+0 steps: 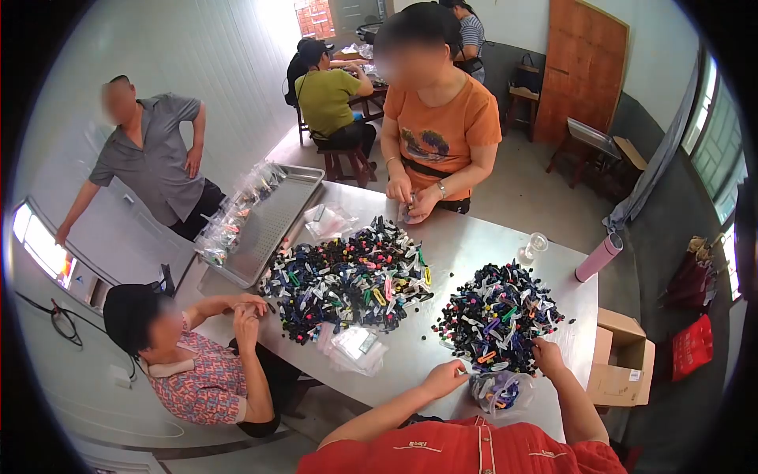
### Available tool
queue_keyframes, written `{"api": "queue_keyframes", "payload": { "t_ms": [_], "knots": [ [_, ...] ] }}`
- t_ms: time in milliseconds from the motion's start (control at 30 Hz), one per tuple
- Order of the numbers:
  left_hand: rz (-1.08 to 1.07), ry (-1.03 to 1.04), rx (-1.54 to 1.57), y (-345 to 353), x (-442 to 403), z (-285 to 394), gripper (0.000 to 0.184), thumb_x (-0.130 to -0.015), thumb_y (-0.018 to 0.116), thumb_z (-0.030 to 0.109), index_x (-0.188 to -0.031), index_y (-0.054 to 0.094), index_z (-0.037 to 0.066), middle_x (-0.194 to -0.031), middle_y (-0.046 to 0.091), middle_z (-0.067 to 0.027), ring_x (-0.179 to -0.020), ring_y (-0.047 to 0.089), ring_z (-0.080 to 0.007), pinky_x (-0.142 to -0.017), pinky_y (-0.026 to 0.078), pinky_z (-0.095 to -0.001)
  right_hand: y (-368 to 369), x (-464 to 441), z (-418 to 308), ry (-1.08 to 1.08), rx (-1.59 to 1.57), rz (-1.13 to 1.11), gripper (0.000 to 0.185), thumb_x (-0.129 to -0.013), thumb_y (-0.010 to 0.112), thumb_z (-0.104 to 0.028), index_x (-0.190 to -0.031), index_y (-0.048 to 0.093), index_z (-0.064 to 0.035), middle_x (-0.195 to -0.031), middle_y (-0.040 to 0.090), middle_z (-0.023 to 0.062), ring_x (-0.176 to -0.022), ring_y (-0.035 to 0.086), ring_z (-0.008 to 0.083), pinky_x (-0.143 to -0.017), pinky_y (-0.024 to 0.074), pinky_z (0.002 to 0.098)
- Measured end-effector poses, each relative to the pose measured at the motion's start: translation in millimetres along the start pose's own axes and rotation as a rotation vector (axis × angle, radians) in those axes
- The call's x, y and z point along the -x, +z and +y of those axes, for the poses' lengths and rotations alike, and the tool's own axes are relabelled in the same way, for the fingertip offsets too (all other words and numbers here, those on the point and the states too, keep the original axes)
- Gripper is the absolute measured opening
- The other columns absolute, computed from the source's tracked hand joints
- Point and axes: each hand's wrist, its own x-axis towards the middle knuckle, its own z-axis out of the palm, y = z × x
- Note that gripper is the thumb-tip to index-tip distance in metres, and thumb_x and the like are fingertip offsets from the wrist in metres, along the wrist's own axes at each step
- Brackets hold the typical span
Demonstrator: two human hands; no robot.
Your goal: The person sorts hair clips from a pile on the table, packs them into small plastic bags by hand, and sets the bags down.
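A heap of small clips (497,316), mostly black with white, blue and coloured ones, lies on the metal table in front of me. My left hand (447,379) is at its near left side, fingers pinched together; whatever they hold is too small to make out. At the heap's right edge, my right hand (548,357) has its fingers curled in against the clips, and their tips are partly hidden. Between my hands, close to my body, a clear plastic bag (521,393) stands with its mouth open and similar clips inside.
A larger heap of clips (347,276) covers the table's left half, with plastic bags (355,350) beside it. A metal tray (276,225) holds filled bags. A pink bottle (600,257) and glass (534,246) stand right. Co-workers are at the table's left and far sides.
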Motion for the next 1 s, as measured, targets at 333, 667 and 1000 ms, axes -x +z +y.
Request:
{"api": "queue_keyframes", "payload": {
  "t_ms": [333,667,1000],
  "knots": [
    [0.065,0.042,-0.04,-23.1,-8.6,-5.1,0.036,-0.085,0.071,0.036,-0.102,0.063,0.004,-0.075,0.066,-0.0111,-0.069,0.064,-0.0257,-0.063,0.049,-0.0396,-0.1,-7.2,-4.5,0.017,0.059,0.064,0.03,-0.091,0.056,-0.012,-0.119,0.061,-0.003,-0.083,0.068,0.0251,-0.069,0.069,0.0375,-0.064,0.0555,0.0459],
    [0.175,0.095,-0.242,-82.7,-72.4,28.2,0.041,-0.082,0.07,0.032,-0.11,0.06,0.003,-0.098,0.067,-0.0171,-0.095,0.065,-0.0338,-0.081,0.051,-0.0442,-19.8,-11.9,-44.8,0.048,0.114,-0.087,0.037,-0.09,0.053,-0.013,-0.126,0.057,-0.0089,-0.084,0.068,0.0248,-0.079,0.067,0.0433,-0.071,0.0537,0.0511],
    [0.069,-0.012,-0.277,-57.1,-97.6,25.4,0.072,-0.081,0.07,0.036,-0.14,0.041,0.006,-0.13,0.052,-0.0245,-0.115,0.057,-0.0401,-0.097,0.049,-0.0464,-13.7,-9.4,-22.2,0.09,0.065,-0.047,0.028,-0.092,0.049,-0.013,-0.119,0.057,-0.0125,-0.069,0.066,0.0223,-0.063,0.068,0.0377,-0.067,0.055,0.0482]
  ]
}}
